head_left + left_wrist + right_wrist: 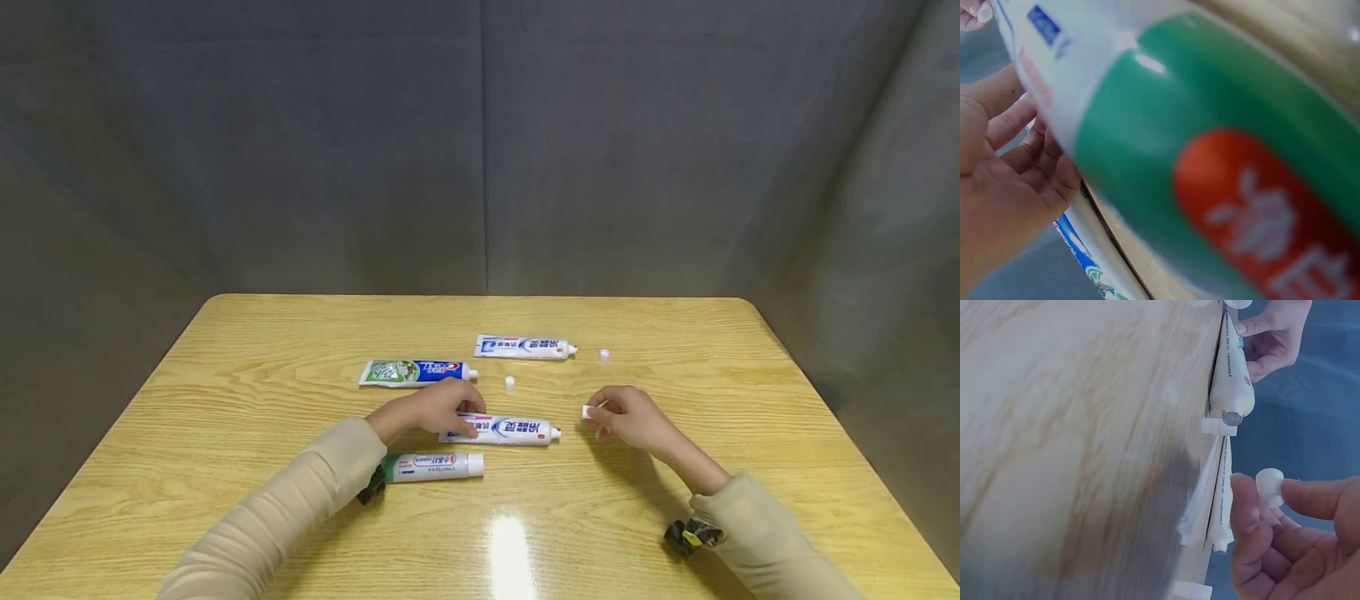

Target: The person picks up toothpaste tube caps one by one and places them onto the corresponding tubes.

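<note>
Left hand (442, 404): fingers curled, gripping the tail half of the white tube (498, 430), center of the head frame, slightly low. Tube lies flat on the bench (300, 329), bare nozzle pointing right. Right hand (630, 417), right of center: thumb and finger pinching the white cap (586, 412), apart from the nozzle.

Doing this well, my read: grip the tube lightly and near its tail, since a squeeze could push paste out of the uncapped nozzle. Pinch the cap by its ribbed side, keep it in line with the nozzle, turn without tilting. Left wrist passes over the green-ended tube (442, 466), lower center, so lift clear or it may roll. Also avoid knocking the loose caps: near cap (510, 382) just above center tube, far cap (604, 355) upper right of it.
</note>
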